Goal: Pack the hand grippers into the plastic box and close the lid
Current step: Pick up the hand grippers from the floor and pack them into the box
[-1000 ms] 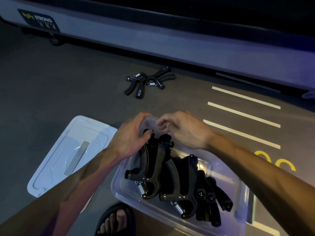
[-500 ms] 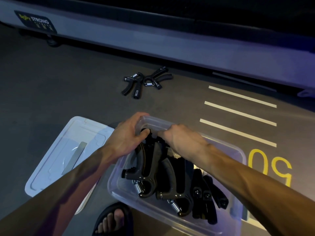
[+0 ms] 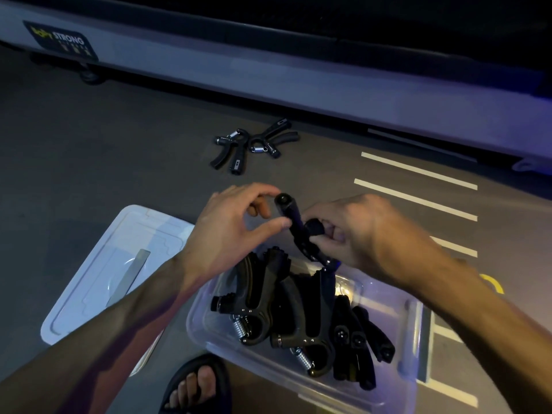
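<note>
A clear plastic box [image 3: 397, 375] stands on the floor in front of me with several black hand grippers [image 3: 286, 318] lying in it. Above its far end my right hand [image 3: 355, 231] grips one black hand gripper [image 3: 291, 213] by its lower part, lifted above the box. My left hand [image 3: 233, 225] pinches the upper handle of that same gripper between thumb and fingers. Two more hand grippers [image 3: 251, 146] lie on the floor farther ahead. The clear lid [image 3: 98, 282] lies flat on the floor left of the box.
A long grey machine base [image 3: 298, 85] with a STRONG label runs across the far side. White floor lines [image 3: 418, 183] and a yellow marking lie to the right. My sandalled foot [image 3: 197, 383] is near the box's front corner.
Both hands were down at the box's far end among the grippers; now they have risen, holding one gripper lifted above the box.
</note>
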The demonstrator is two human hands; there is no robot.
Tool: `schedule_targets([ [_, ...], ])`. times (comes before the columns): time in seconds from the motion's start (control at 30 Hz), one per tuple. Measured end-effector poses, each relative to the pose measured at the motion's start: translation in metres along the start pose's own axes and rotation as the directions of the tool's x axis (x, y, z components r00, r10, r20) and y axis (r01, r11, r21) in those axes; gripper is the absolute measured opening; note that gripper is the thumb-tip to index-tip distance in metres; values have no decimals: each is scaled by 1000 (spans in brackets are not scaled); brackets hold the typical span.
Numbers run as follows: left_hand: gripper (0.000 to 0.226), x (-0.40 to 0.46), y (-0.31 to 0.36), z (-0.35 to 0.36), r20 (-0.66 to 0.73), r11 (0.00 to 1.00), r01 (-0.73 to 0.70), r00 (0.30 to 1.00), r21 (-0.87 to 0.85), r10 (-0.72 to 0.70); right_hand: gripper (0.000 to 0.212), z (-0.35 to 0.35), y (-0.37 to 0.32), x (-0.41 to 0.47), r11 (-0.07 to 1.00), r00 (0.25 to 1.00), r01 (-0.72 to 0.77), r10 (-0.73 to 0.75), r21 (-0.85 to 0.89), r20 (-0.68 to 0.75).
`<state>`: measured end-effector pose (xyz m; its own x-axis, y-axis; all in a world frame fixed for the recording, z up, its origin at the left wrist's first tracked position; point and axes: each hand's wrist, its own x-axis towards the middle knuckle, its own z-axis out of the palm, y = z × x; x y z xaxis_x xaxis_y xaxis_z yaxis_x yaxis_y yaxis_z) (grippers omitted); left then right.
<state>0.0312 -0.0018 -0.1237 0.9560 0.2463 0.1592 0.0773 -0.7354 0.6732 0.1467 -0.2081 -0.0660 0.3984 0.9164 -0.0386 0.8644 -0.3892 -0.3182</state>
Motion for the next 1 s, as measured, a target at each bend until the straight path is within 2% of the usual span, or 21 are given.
schedule_targets([
  [0.1,30,13,21,1,0,979,55,998,-194,-56,24,-24,-11,-1,997,994,72,-69,34,-90],
  [0.2,23,23,33,-4,53,976,-6,998,-217,18,32,-36,-20,0,983,985,146,-133,111,-113],
  [0.27,23,27,36,-11,142,975,-27,988,-219,60,37,-41,-20,0,945,985,129,-88,301,-148],
  [0.33,13,31,38,-19,245,940,1,965,-342,88,34,-46,-11,1,903,967,104,5,417,-254],
  [0.43,16,37,40,-30,393,850,135,915,-509,90,42,-48,-1,7,943,967,78,7,324,-254],
  [0.53,25,40,38,-36,505,762,292,862,-577,53,35,-44,-1,12,888,985,85,-7,452,-172],
  [0.6,27,38,35,-34,544,691,372,838,-620,37,30,-44,-3,13,829,991,65,12,555,-134],
  [0.67,26,34,33,-32,561,588,438,827,-680,33,28,-46,-4,12,810,993,60,11,584,-117],
  [0.77,24,34,26,-34,526,469,464,850,-752,4,27,-53,-3,10,813,995,45,13,580,-94],
  [0.8,24,35,23,-35,488,474,446,872,-759,-37,28,-54,-2,9,819,996,29,24,573,-84],
  [0.87,23,37,14,-37,377,568,385,916,-727,-137,28,-53,-1,9,855,995,-3,55,518,-86],
  [0.93,22,35,8,-35,271,676,333,942,-657,-200,26,-44,-3,11,915,991,-25,77,403,-113],
  [1.0,21,31,3,-31,189,736,295,956,-610,-226,24,-29,-10,14,956,987,-49,90,288,-131],
])
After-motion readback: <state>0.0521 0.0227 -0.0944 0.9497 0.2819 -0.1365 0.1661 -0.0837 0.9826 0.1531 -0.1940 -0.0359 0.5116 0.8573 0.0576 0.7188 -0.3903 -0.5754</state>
